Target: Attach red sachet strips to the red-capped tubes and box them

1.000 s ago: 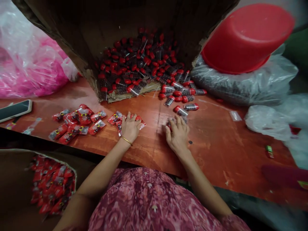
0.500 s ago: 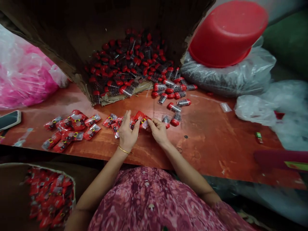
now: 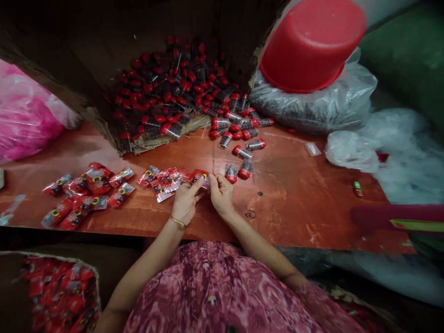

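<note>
Between my two hands is a small red printed packet [image 3: 200, 174], held just above the table. My left hand [image 3: 185, 201] pinches its left side between thumb and fingers. The fingertips of my right hand [image 3: 221, 193] close on its right edge. Left of my hands, several flat red packets [image 3: 166, 179] lie overlapping in a fanned row. Further left is a loose group of filled red packets [image 3: 93, 185] with clear ends. Two small clear containers with red caps [image 3: 239, 171] stand just beyond my right hand.
A cardboard box [image 3: 104, 125] on its side spills red-capped containers [image 3: 180, 92] onto the table [image 3: 287, 189]. At right, a red tub [image 3: 308, 51] rests on a filled plastic bag [image 3: 312, 111]. Below left, an open box holds red packets [image 3: 62, 291]. A pink-filled bag [image 3: 31, 115] sits at far left.
My left hand's raised, straight fingers have curled down onto the packet. Both hands have drawn closer together around it. The whole view has shifted, so the table things appear further left.
</note>
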Demonstrator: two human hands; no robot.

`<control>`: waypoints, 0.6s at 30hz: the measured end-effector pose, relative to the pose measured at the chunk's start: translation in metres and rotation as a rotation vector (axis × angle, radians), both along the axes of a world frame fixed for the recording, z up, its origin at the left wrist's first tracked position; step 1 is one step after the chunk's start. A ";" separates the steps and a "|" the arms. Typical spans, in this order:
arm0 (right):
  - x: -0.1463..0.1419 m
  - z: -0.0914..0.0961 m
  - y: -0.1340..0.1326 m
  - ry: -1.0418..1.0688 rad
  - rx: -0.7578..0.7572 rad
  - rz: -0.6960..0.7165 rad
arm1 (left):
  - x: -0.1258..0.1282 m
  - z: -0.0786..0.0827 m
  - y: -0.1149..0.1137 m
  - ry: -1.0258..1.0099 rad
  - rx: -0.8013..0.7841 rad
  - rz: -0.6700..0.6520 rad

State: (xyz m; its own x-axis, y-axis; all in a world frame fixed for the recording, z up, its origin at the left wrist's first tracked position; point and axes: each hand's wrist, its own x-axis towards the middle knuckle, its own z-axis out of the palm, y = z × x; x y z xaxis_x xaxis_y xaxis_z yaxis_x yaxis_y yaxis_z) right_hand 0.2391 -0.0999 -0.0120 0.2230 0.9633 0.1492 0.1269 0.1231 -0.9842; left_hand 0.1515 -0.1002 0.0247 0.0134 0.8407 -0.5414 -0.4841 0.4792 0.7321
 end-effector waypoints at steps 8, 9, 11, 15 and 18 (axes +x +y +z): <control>0.082 0.012 0.032 -0.807 0.209 0.371 | -0.011 0.003 0.003 0.054 -0.031 0.011; 0.098 0.014 0.039 -0.961 0.190 0.418 | -0.014 0.003 0.004 0.062 -0.033 -0.001; 0.123 0.015 0.051 -1.170 0.164 0.523 | -0.017 0.003 0.004 0.069 -0.031 -0.020; 0.135 0.007 0.059 -1.279 0.222 0.628 | -0.019 0.004 0.002 0.036 -0.032 -0.022; 0.127 -0.003 0.053 -1.239 0.251 0.542 | -0.021 0.004 0.000 0.044 -0.006 0.012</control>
